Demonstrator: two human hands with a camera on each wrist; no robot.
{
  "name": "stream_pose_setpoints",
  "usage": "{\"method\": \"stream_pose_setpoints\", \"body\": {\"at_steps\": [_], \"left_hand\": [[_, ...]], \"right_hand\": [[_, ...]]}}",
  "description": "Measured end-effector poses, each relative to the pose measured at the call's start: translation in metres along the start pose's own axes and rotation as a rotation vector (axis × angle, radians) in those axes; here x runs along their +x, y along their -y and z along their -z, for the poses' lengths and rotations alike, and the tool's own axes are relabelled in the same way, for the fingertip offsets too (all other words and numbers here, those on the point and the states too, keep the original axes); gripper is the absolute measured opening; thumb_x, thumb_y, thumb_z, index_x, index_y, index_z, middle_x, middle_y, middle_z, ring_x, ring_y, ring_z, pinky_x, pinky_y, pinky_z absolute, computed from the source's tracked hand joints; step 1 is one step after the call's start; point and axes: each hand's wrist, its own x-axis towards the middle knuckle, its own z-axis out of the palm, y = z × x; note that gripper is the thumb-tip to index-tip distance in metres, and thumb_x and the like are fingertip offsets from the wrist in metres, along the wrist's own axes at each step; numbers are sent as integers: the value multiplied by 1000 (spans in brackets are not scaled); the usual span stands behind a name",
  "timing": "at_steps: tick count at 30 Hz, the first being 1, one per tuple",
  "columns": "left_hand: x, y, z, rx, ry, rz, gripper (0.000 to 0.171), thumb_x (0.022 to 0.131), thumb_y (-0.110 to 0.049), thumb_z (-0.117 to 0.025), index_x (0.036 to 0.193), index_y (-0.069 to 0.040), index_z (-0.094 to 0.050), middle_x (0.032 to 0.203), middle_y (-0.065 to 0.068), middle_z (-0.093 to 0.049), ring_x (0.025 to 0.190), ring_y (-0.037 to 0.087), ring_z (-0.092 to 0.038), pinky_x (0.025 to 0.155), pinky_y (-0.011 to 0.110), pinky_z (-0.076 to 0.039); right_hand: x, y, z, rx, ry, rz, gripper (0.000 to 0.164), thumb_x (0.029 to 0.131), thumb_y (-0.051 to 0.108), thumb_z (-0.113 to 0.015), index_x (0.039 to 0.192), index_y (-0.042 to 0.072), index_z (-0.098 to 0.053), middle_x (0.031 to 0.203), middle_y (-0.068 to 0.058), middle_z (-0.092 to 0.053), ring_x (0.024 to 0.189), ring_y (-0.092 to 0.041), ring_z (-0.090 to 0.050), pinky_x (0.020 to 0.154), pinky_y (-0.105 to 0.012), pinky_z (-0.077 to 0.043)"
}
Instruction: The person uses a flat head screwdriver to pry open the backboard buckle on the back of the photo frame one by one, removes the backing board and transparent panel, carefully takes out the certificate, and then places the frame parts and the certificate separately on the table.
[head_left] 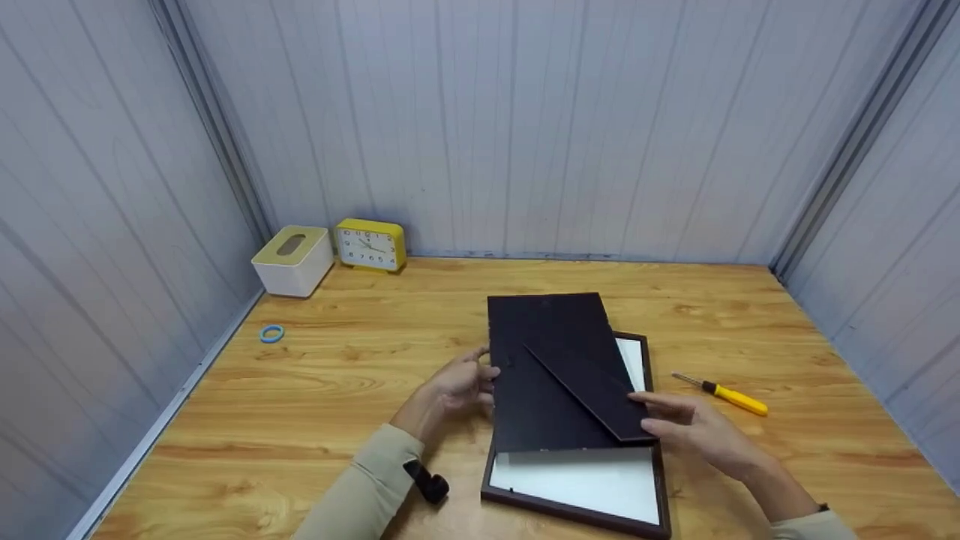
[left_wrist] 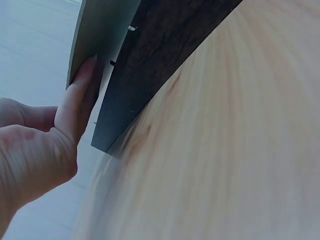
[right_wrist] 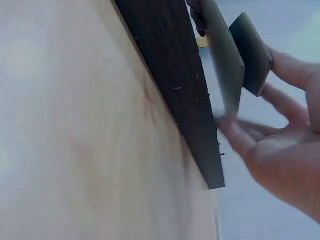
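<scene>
"What do you have in the left?"

"From my station, I have the left hand [head_left: 459,379] gripping the left edge of the black backing board [head_left: 532,397]. My left wrist feed shows a finger lying along the underside."

"And the right?"

"My right hand [head_left: 694,429] is grasping the opposite edge, with fingers and thumb at the board and at its fold-out stand [head_left: 600,397]. One fingertip blurs on my right wrist feed, so I can't tell how firmly it presses."

"Where does the board sit?"

"I see it raised over the dark picture frame [head_left: 576,513], askew to it; both wrist feeds give me a gap between the two. On the head feed it reaches past the frame's far edge. A white surface [head_left: 577,480] shows inside the frame at the near end, with a narrow strip at the far right."

"Anything around the frame?"

"Just right of the frame I see a yellow screwdriver [head_left: 731,394], its shaft pointing away from me and leftward. Well to the frame's left lies a blue ring [head_left: 271,334]. Beyond the frame, far to its left, I make out a yellow clock [head_left: 371,246] and a tissue box [head_left: 292,262]."
</scene>
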Motion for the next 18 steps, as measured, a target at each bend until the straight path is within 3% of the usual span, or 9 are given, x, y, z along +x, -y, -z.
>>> {"method": "stream_pose_setpoints", "body": {"at_steps": [2, 5, 7, 9, 13, 15, 18], "left_hand": [[0, -1, 0, -12, 16, -4, 59, 100, 7, -41, 155, -10, -30, 105, 17, -71, 91, 28, -70, 76, 43, -58], [0, -1, -1, -15, 32, -17, 57, 100, 6, -42, 154, -10, -31, 103, 15, -72, 89, 26, -70, 74, 42, -59], [0, -2, -3, -5, 38, -35, 56, 101, 5, -42, 153, -10, -31, 99, 13, -71, 86, 24, -70, 72, 41, -58], [0, -2, -4, 4, 37, -54, 54, 101, 5, -41, 152, -10, -32, 96, 12, -71, 83, 23, -69, 70, 40, -58], [-1, -3, -6, 7, 32, -78, 54, 101, 5, -41, 152, -10, -31, 96, 11, -71, 84, 23, -69, 69, 40, -58], [-1, -3, -8, -1, 37, -81, 55, 101, 5, -41, 153, -11, -29, 100, 12, -71, 86, 24, -69, 71, 41, -58], [-1, -5, -11, -2, 45, -93, 59, 101, 4, -46, 154, -12, -28, 109, 16, -70, 93, 26, -69, 78, 44, -57]], "right_hand": [[-3, -2, 1, 127, 16, -10, 47, 102, 11, -58, 146, -2, -48, 129, -11, -59, 101, -11, -61, 82, -24, -52], [-5, -3, 0, 317, 71, -10, 45, 104, 5, -51, 149, -1, -45, 126, -3, -59, 99, -11, -63, 84, -27, -53], [-5, -4, -3, 391, 102, -7, 48, 105, 4, -48, 153, 3, -39, 137, -8, -54, 106, -17, -64, 87, -33, -55], [-4, -5, -6, 437, 132, -3, 54, 106, 3, -45, 158, 6, -29, 157, -18, -33, 125, -25, -56, 97, -45, -51], [-3, -8, -13, 507, 149, -1, 64, 106, 2, -44, 161, 9, -12, 162, -28, 4, 134, -29, -48, 102, -55, -43], [-3, -9, -16, 558, 141, 16, 65, 106, 0, -44, 161, 9, -12, 162, -28, 1, 135, -29, -47, 105, -52, -41], [-5, -11, -14, 655, 153, 93, 62, 105, -7, -40, 161, 9, -18, 162, -20, -21, 134, -32, -47, 104, -45, -43]]}}
